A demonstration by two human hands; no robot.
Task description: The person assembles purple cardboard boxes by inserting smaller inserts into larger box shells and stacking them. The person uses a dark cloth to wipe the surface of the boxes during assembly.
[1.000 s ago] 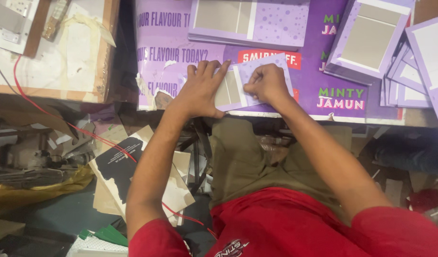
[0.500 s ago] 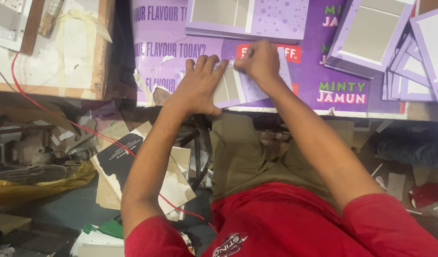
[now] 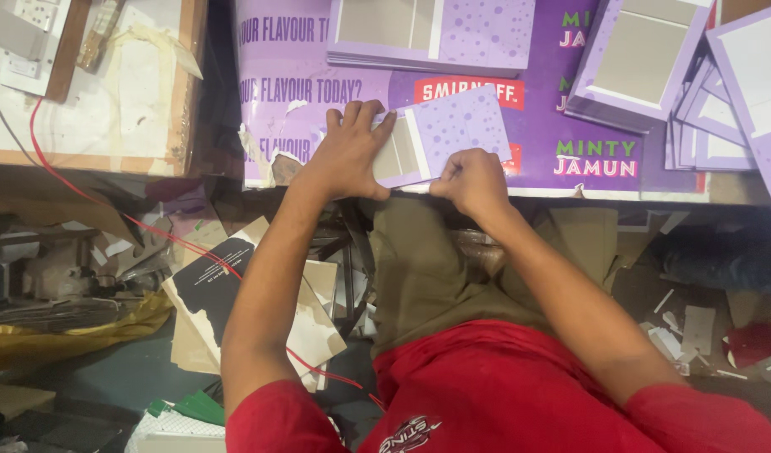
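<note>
the left hand [image 3: 350,151] lies flat, fingers spread and open, pressing down on the left part of a purple dotted card [image 3: 448,134]. it holds nothing in a closed grip; palm and fingers only rest on the card's pale grey panel. the right hand [image 3: 473,180] is closed in a pinch on the near edge of the same card, thumb and fingers drawn together at the card's lower right part.

the card lies on a purple printed sheet [image 3: 536,117] that covers the work table, close to the sheet's near edge and slightly tilted against it. all further places are given from this card.

beyond the card, touching the sheet, lies a stack of similar purple cards [image 3: 436,33] with grey panels. to the right of the card, well apart, a second stack [image 3: 633,63] sits at an angle, and further right a fanned pile of cards [image 3: 733,101] reaches the picture's edge. to the left of the card, beside the sheet, stands a wooden-framed board [image 3: 109,92] with a worn white face. a red wire [image 3: 109,205] runs from that board down toward the floor, below and left of the card. a black printed card [image 3: 213,277] lies among cardboard scraps below the left forearm.
</note>
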